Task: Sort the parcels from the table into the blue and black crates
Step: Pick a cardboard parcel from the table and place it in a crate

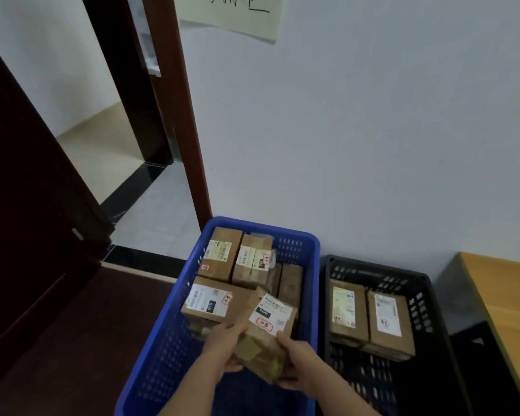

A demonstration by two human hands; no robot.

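A pale wall [373, 130] fills most of the view, with an open doorway [108, 139] and dark wooden door frame [177, 115] at left and a paper sign [231, 16] pinned high up. On the floor against the wall sit two plastic crates side by side. The blue crate [312, 265], at centre, holds several brown cardboard parcels with white shipping labels, packed close together toward its far end. The black crate [433, 310], to its right, holds two flat labelled parcels [370, 319] lying side by side. The edge of a wooden table [505, 295] shows at far right.

Over the near half of the blue crate, two hands hold one small cardboard parcel [267, 331], tilted, its label with a red stamp facing up. It looks light and stiff — taped cardboard with firm edges, not slippery, best gripped by opposite sides. The left hand [222, 346] grips its left edge, fingers curled beneath and thumb on top. The right hand [294, 364] holds the lower right corner, thumb on the upper face and fingers wrapped under. Both forearms reach forward from the bottom of the view — the parcel appears about to be set down in the blue crate.
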